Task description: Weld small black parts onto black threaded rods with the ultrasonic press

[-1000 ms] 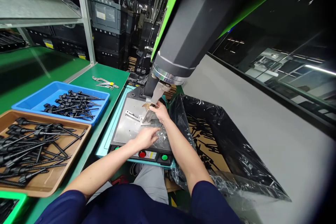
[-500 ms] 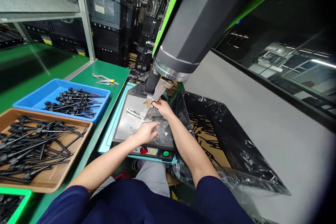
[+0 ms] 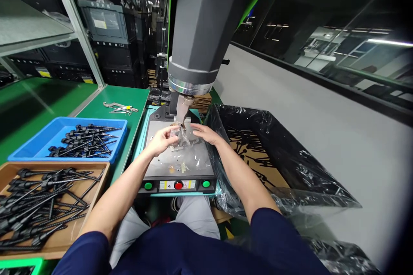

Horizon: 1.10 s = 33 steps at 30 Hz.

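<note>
My left hand (image 3: 163, 141) is at the left of the metal fixture (image 3: 177, 148), thumb and fingers curled around what looks like clear plastic film (image 3: 183, 135). Opposite it, my right hand (image 3: 208, 134) has its fingers stretched out beside the fixture and nothing visible in its grasp. Between the hands, the grey metal tool head (image 3: 183, 107) of the press (image 3: 195, 34) reaches down to the fixture. A small brownish piece at its tip is partly hidden by film and fingers. Underneath lies the machine's metal plate (image 3: 161, 165).
Black-headed, ribbed rods fill a blue tray (image 3: 58, 126) and a brown tray (image 3: 72, 223) on the green table (image 3: 119, 92). Pliers (image 3: 118, 106) lie behind them. At right stands a black-lined box (image 3: 284, 150) holding similar dark parts. A red button (image 3: 178, 185) sits on the machine's front.
The view has turned and shifted. My right hand has let go of the small brownish piece at the tool tip and moved right. My left hand has moved up towards the fixture.
</note>
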Each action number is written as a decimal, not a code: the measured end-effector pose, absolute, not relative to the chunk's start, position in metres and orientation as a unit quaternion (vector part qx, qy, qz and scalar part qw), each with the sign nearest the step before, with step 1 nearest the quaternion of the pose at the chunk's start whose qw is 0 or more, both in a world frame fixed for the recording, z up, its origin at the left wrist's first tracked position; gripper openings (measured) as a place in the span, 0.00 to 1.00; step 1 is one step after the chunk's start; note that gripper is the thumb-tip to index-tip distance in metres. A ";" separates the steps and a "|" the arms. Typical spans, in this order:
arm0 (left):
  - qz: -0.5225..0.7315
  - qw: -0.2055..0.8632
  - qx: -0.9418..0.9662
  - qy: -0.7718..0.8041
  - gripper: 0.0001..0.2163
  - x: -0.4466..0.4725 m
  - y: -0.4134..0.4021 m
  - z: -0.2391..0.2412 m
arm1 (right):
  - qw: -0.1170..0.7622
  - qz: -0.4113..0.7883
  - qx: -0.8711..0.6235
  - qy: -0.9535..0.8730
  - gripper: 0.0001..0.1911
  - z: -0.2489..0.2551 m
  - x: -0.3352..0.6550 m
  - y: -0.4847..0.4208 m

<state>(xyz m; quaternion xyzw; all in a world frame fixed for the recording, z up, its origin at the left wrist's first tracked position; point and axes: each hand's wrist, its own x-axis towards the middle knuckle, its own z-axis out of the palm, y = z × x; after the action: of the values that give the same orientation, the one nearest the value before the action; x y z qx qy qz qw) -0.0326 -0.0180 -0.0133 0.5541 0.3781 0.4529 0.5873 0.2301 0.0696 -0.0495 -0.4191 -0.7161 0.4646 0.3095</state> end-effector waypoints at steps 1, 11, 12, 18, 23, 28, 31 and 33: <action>0.445 0.610 0.544 0.367 0.34 -0.034 -0.019 -0.011 | 0.292 0.455 -0.433 -0.721 0.31 -0.052 0.226 0.075; 0.408 0.633 0.557 0.350 0.36 -0.053 -0.017 -0.014 | 0.109 0.415 -0.440 -0.789 0.27 -0.066 0.217 0.081; 0.409 0.632 0.557 0.350 0.35 -0.054 -0.016 -0.014 | 0.116 0.396 -0.439 -0.798 0.24 -0.065 0.217 0.081; 0.398 0.639 0.573 0.326 0.32 -0.051 -0.014 -0.017 | 0.154 0.439 -0.407 -0.786 0.30 -0.063 0.205 0.080; 0.359 0.639 0.608 0.304 0.27 -0.044 -0.020 -0.011 | 0.107 0.460 -0.384 -0.793 0.20 -0.065 0.202 0.074; 0.402 0.632 0.574 0.331 0.30 -0.055 -0.019 -0.012 | 0.146 0.416 -0.402 -0.803 0.11 -0.048 0.229 0.075; 0.446 0.642 0.479 0.400 0.29 -0.065 -0.015 -0.018 | 0.179 0.394 -0.420 -0.798 0.15 -0.033 0.249 0.082; 0.451 0.647 0.422 0.447 0.27 -0.069 -0.011 -0.021 | 0.190 0.392 -0.430 -0.791 0.17 -0.025 0.258 0.087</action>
<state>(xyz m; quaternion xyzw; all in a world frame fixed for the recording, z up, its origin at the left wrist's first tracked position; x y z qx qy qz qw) -0.0685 -0.0111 -0.0212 0.4225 0.4469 0.4509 0.6469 0.2579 0.0865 -0.0247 -0.4298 -0.7910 0.3916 0.1902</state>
